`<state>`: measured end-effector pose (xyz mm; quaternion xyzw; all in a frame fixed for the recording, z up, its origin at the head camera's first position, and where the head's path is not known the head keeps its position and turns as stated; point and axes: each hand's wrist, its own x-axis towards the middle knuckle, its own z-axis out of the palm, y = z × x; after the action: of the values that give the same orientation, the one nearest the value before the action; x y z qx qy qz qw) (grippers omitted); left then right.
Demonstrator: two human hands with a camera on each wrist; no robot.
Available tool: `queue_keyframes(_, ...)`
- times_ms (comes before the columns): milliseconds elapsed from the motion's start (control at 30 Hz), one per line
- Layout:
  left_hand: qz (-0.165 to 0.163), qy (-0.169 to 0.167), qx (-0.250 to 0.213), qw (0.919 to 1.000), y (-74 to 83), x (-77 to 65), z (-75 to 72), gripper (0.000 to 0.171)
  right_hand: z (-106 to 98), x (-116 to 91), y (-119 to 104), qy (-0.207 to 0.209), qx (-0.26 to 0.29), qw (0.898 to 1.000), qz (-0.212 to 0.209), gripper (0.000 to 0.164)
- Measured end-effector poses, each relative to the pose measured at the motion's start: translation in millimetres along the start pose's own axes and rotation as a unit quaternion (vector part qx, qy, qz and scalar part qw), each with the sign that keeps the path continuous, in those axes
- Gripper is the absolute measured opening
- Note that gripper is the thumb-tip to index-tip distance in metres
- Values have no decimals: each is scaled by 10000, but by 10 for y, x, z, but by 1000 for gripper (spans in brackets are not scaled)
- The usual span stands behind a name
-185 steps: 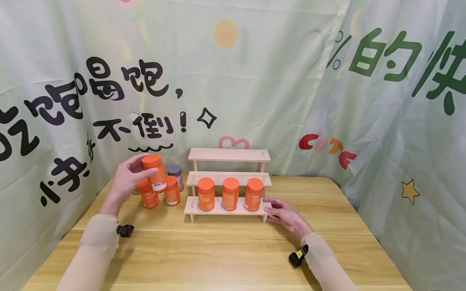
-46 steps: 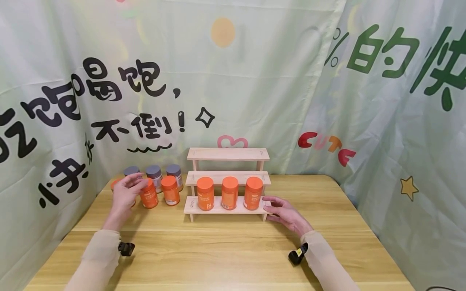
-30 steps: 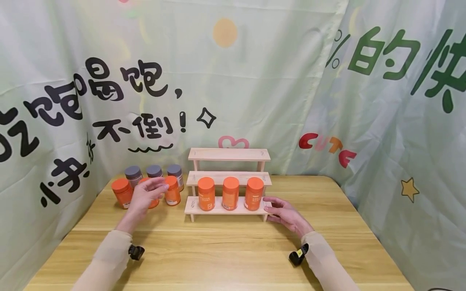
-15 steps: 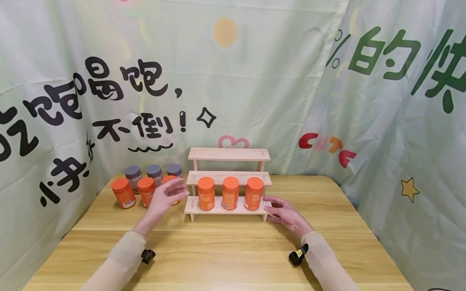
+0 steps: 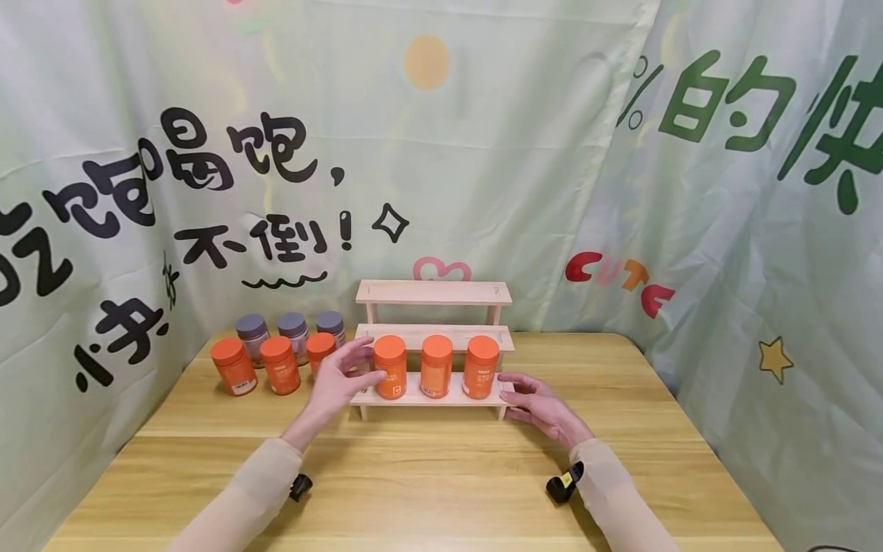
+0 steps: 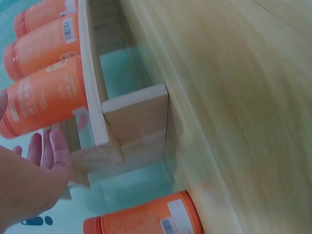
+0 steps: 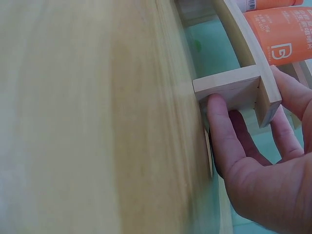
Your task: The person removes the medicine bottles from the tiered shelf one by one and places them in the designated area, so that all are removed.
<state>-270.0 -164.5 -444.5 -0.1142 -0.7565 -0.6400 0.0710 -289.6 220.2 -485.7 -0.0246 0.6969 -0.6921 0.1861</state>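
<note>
A three-tier wooden display rack (image 5: 434,337) stands on the table, with three orange jars (image 5: 437,368) in a row on its lowest tier. My left hand (image 5: 338,382) is at the leftmost of them, fingers spread and thumb in front of the jar. In the left wrist view its fingers (image 6: 58,146) are loosely bent beside that jar's base, and no firm grip shows. My right hand (image 5: 541,406) holds the right end of the lowest tier. In the right wrist view its fingers (image 7: 226,131) curl about the board's end and the side leg (image 7: 234,83).
Left of the rack, three more orange jars (image 5: 279,366) stand on the wooden table (image 5: 441,475). Behind them are three jars with purple-grey lids (image 5: 293,326). A printed cloth curtain (image 5: 497,153) hangs around the back and sides.
My left hand held an orange jar at the left; that jar now stands on the table leftmost in its row. The hand has since moved right to the rack. My right hand stays put.
</note>
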Motion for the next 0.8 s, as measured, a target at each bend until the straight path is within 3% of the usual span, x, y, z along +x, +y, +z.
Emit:
queue_keyframes(200,86,92,108,9999,-4,21,106,73,5,6,-7,88,64,9999,74,54)
queue_keyframes(533,257,-55,182,9995,-29,41,219,82,2,27,3,163,64,9998,57,52)
queue_keyframes(800,356,3,305,9989,2,36,225,76,2,30,6,197,95,9997,70,52)
